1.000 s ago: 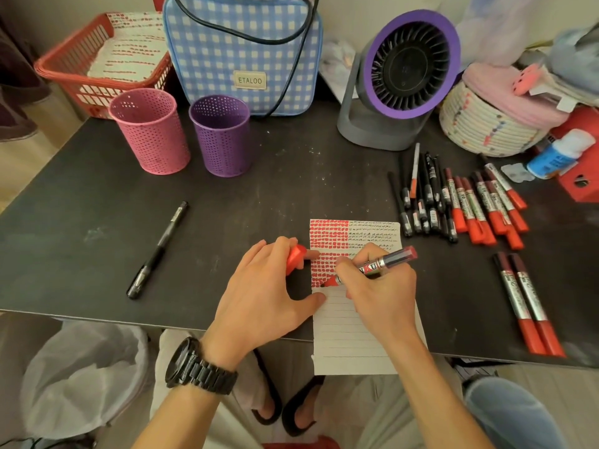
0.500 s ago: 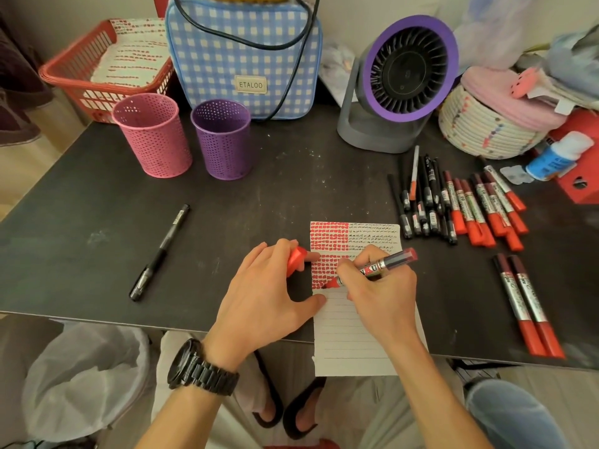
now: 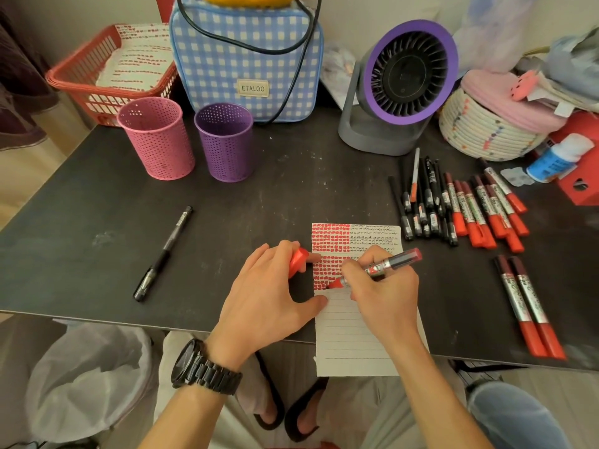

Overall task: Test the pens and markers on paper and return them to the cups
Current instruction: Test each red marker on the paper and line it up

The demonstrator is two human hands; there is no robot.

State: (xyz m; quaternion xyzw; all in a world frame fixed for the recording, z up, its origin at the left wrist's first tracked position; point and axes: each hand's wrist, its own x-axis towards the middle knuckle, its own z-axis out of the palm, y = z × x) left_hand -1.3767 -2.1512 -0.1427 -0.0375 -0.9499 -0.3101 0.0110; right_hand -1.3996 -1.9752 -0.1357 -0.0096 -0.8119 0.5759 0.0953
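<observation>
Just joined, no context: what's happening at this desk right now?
A person is testing a red marker: the right hand grips it, tip on the lined paper at the bottom of a block of red marks. The left hand pinches the red cap and touches the paper's edge. The pink cup and purple cup show no pens inside; most pens and markers lie piled at the right.

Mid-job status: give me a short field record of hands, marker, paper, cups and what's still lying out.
right hand: grips red marker, tip on paper
left hand: holds red cap, thumb at paper's edge
paper: lined, upper part filled with marks, overhangs desk edge
pink cup, purple cup: upright, nothing above rims
black pen: lies alone, left of hands
pile: pens and markers, right side
two red markers: apart, nearer right
</observation>
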